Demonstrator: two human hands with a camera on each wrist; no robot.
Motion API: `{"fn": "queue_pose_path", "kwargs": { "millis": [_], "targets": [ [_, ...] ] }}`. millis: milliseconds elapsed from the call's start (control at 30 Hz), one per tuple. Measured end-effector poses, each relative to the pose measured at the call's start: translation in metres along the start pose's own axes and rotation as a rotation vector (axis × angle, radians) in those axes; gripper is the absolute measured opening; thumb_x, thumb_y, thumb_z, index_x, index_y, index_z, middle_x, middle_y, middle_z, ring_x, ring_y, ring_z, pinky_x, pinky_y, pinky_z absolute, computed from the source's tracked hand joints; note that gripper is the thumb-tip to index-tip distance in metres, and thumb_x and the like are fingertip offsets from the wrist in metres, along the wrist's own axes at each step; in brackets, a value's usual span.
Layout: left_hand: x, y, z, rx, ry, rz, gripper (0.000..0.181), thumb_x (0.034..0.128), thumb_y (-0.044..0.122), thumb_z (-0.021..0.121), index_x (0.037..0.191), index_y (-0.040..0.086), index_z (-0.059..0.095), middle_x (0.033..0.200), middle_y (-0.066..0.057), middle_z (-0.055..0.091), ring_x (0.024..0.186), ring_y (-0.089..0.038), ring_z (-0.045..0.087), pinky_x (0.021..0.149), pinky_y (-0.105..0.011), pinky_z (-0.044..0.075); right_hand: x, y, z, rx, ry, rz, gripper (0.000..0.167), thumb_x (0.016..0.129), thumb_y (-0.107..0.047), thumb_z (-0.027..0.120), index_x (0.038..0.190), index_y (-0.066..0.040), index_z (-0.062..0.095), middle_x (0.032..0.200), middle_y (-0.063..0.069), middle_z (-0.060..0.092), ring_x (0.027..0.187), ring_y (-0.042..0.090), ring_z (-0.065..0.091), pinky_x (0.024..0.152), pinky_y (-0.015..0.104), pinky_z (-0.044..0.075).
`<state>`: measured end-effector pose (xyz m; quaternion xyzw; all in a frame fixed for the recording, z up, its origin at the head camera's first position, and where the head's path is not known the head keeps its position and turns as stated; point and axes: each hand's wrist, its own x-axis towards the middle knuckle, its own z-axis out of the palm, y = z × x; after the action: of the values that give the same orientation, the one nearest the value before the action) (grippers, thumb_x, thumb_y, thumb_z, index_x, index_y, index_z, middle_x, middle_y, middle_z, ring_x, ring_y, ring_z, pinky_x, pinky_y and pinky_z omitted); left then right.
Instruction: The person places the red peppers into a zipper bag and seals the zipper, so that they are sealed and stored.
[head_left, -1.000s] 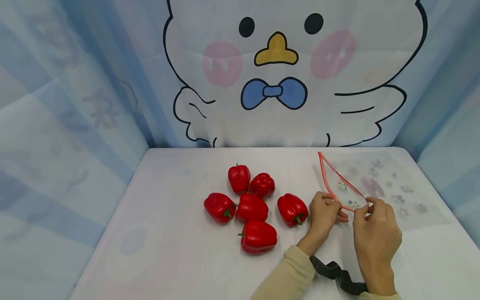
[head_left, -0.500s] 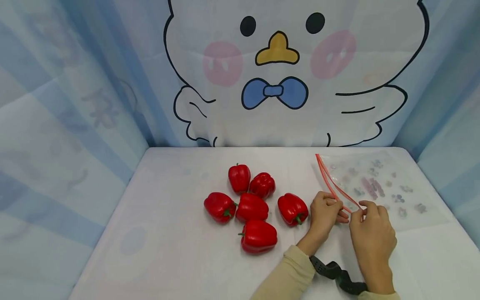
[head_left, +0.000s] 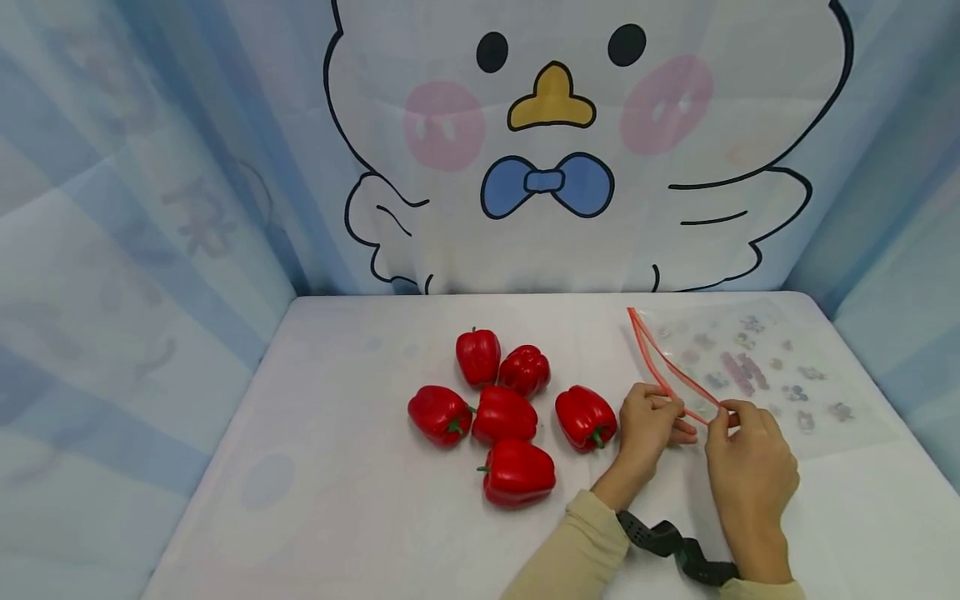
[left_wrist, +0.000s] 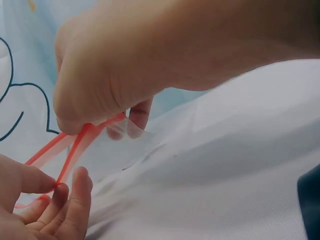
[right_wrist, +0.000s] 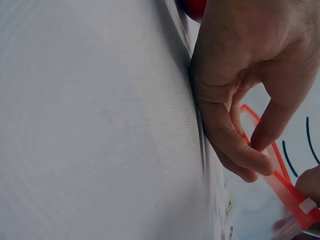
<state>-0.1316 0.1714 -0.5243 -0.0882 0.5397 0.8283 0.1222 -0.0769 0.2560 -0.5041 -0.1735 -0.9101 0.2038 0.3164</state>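
A clear zip-lock bag [head_left: 780, 367] with red mouth strips and small printed figures lies on the right side of the table. In the head view, my left hand [head_left: 651, 421] pinches one strip near the mouth's front corner. My right hand [head_left: 752, 467] pinches the other strip just beside it. A narrow gap shows between the strips. In the left wrist view, my left hand [left_wrist: 47, 205] is low and my right hand [left_wrist: 110, 70] reaches over from above. A white slider [right_wrist: 308, 205] shows near my right hand in the right wrist view.
Several red bell peppers lie in a cluster left of my hands; the nearest bell pepper [head_left: 586, 419] sits close by my left hand. A black strap-like object [head_left: 675, 550] spans between my wrists. A printed curtain [head_left: 547, 250] stands behind the table [head_left: 315, 500].
The bag's mouth has narrowed from a wide triangle to a slim gap. My right hand shifted toward my left hand, then slightly back. My left hand stays nearly still.
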Motion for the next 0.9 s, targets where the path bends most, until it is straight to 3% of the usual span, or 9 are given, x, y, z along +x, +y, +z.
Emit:
{"fn": "queue_pose_path", "kwargs": {
  "millis": [100, 233, 333, 367, 467, 533, 733, 900],
  "targets": [
    [-0.002, 0.003, -0.001, 0.010, -0.008, -0.015, 0.018, 0.0956, 0.000, 0.068, 0.111, 0.007, 0.060, 0.080, -0.007, 0.071, 0.056, -0.024, 0.068, 0.058, -0.042, 0.064, 0.000, 0.000, 0.001, 0.022, 0.029, -0.034, 0.017, 0.097, -0.007, 0.064, 0.106, 0.004, 0.073, 0.088, 0.025, 0.069, 0.065, 0.041, 0.063, 0.044, 0.040, 0.036],
    [-0.008, 0.009, 0.001, 0.094, -0.015, -0.040, 0.023, 0.0952, 0.004, 0.070, 0.117, 0.007, 0.061, 0.082, -0.006, 0.069, 0.068, -0.041, 0.074, 0.066, -0.048, 0.064, 0.002, 0.002, 0.000, 0.043, 0.058, -0.067, 0.015, 0.096, -0.005, 0.065, 0.103, 0.004, 0.074, 0.085, 0.024, 0.068, 0.064, 0.040, 0.064, 0.045, 0.039, 0.036],
    [-0.017, 0.014, 0.002, 0.223, -0.029, -0.048, 0.027, 0.0940, 0.007, 0.072, 0.119, 0.007, 0.062, 0.082, -0.001, 0.065, 0.072, -0.040, 0.075, 0.066, -0.041, 0.065, 0.002, 0.004, 0.000, 0.047, 0.064, -0.067, 0.015, 0.095, -0.005, 0.065, 0.103, 0.004, 0.074, 0.085, 0.023, 0.068, 0.064, 0.040, 0.064, 0.045, 0.042, 0.037],
    [-0.021, 0.015, 0.002, 0.283, -0.037, -0.038, 0.028, 0.0931, 0.008, 0.073, 0.119, 0.007, 0.063, 0.083, 0.001, 0.063, 0.071, -0.033, 0.074, 0.067, -0.035, 0.064, 0.002, 0.004, 0.000, 0.047, 0.066, -0.066, 0.015, 0.095, -0.005, 0.065, 0.103, 0.004, 0.074, 0.084, 0.023, 0.068, 0.064, 0.040, 0.064, 0.045, 0.043, 0.037],
    [-0.032, 0.020, 0.000, 0.494, -0.081, 0.033, 0.035, 0.0917, 0.015, 0.074, 0.124, 0.004, 0.064, 0.091, 0.001, 0.063, 0.072, -0.008, 0.062, 0.068, -0.021, 0.055, 0.001, 0.006, -0.001, 0.050, 0.072, -0.054, 0.015, 0.095, -0.005, 0.065, 0.103, 0.004, 0.074, 0.084, 0.023, 0.068, 0.065, 0.040, 0.064, 0.045, 0.042, 0.036],
    [-0.039, 0.026, -0.002, 0.619, -0.103, 0.076, 0.040, 0.0915, 0.019, 0.074, 0.127, 0.004, 0.064, 0.097, 0.000, 0.064, 0.074, -0.002, 0.054, 0.067, -0.018, 0.047, 0.001, 0.006, -0.001, 0.051, 0.075, -0.048, 0.016, 0.096, -0.005, 0.065, 0.104, 0.004, 0.075, 0.084, 0.023, 0.068, 0.065, 0.040, 0.064, 0.046, 0.040, 0.035],
    [-0.058, 0.048, -0.012, 0.850, -0.192, 0.153, 0.041, 0.0981, 0.028, 0.070, 0.135, 0.013, 0.059, 0.111, 0.004, 0.060, 0.085, 0.001, 0.052, 0.071, -0.017, 0.045, 0.001, 0.008, -0.001, 0.059, 0.083, -0.051, 0.016, 0.096, -0.004, 0.064, 0.104, 0.005, 0.075, 0.084, 0.024, 0.068, 0.065, 0.040, 0.064, 0.045, 0.039, 0.035],
    [-0.070, 0.065, -0.024, 1.026, -0.280, 0.313, 0.048, 0.1021, 0.032, 0.064, 0.144, 0.013, 0.053, 0.123, 0.003, 0.060, 0.097, 0.000, 0.055, 0.080, -0.015, 0.047, 0.002, 0.007, -0.002, 0.064, 0.072, -0.045, 0.017, 0.096, -0.005, 0.064, 0.105, 0.005, 0.075, 0.085, 0.024, 0.068, 0.066, 0.041, 0.064, 0.045, 0.037, 0.034]
  ]
}}
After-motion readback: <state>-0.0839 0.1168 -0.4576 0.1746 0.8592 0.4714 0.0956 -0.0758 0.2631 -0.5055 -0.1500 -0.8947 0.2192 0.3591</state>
